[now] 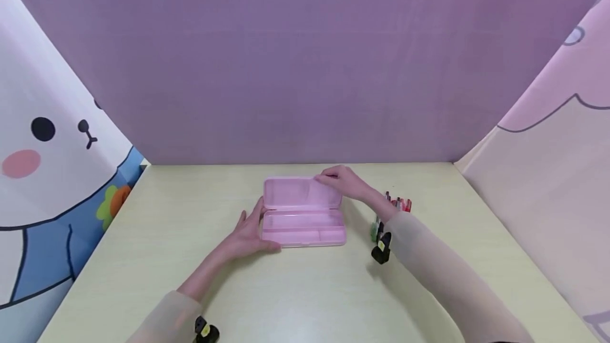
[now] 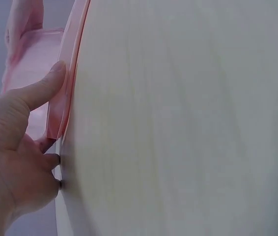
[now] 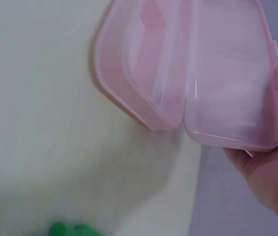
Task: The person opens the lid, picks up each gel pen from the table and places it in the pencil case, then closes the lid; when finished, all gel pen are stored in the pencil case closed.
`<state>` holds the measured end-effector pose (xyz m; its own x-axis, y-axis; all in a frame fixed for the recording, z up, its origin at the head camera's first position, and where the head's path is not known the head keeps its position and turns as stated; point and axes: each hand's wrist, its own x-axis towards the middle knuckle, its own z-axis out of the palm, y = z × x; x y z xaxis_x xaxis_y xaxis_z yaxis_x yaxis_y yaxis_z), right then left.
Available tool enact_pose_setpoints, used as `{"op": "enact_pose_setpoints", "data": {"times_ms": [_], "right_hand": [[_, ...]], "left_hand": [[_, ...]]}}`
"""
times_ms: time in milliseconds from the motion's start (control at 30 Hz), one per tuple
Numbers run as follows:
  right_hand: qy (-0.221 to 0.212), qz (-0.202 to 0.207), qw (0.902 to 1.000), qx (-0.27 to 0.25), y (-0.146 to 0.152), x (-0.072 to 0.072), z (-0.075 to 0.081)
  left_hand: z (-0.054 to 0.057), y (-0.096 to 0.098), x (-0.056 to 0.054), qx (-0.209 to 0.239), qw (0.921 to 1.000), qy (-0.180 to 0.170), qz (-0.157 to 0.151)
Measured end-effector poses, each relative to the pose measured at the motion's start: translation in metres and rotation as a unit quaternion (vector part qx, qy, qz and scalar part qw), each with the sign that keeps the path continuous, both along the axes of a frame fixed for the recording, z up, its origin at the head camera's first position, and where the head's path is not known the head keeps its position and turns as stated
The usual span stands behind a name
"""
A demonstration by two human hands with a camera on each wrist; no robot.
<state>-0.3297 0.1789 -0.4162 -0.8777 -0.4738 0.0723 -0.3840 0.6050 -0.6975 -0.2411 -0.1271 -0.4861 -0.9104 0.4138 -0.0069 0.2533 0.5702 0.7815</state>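
A pink translucent pencil case (image 1: 303, 221) lies on the table with its lid (image 1: 286, 193) swung up and back. Its bottom half has dividers, and no contents show in it. At the left end my left hand (image 1: 245, 240) holds the base, thumb along the front wall and fingers by the side. The left wrist view shows that thumb (image 2: 48, 88) against the pink wall; some fingertips are hidden. My right hand (image 1: 350, 181) grips the lid's far right corner. In the right wrist view its fingers go behind the lid (image 3: 232, 83), partly out of sight.
To the right, partly hidden by the right forearm, lies a group of several pens (image 1: 405, 205). Something green (image 3: 72, 229) shows at the bottom of the right wrist view. A purple panel (image 1: 305, 68) rises behind the table's far edge.
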Motion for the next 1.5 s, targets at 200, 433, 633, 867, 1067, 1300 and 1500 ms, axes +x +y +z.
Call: {"op": "enact_pose_setpoints", "data": {"times_ms": [200,433,633,867,1067,1300,1500], "right_hand": [[0.0,-0.041,0.9991,-0.005,0.008,-0.013,-0.009],[-0.022,-0.066,0.9974,-0.019,0.008,-0.014,-0.015],[-0.031,-0.075,0.9964,-0.021,0.008,-0.012,-0.017],[-0.037,-0.078,0.9959,-0.024,0.007,-0.011,-0.013],[-0.038,-0.074,0.9962,-0.024,0.008,-0.01,-0.01],[-0.049,-0.07,0.996,-0.026,0.01,-0.008,-0.01],[-0.051,-0.064,0.9963,-0.026,0.012,-0.005,-0.01]], "left_hand": [[0.0,0.003,0.001,0.0,1.0,-0.004,0.005],[0.0,0.004,0.001,0.012,0.9999,0.002,0.002],[0.001,0.007,0.002,0.004,1.0,0.004,0.002],[0.006,0.008,0.002,-0.019,0.9997,0.006,0.013],[0.009,0.007,0.002,-0.059,0.9977,-0.011,0.032],[0.011,0.008,0.004,-0.089,0.9956,0.022,0.02],[0.014,0.011,0.009,-0.115,0.9925,0.035,0.025]]}}
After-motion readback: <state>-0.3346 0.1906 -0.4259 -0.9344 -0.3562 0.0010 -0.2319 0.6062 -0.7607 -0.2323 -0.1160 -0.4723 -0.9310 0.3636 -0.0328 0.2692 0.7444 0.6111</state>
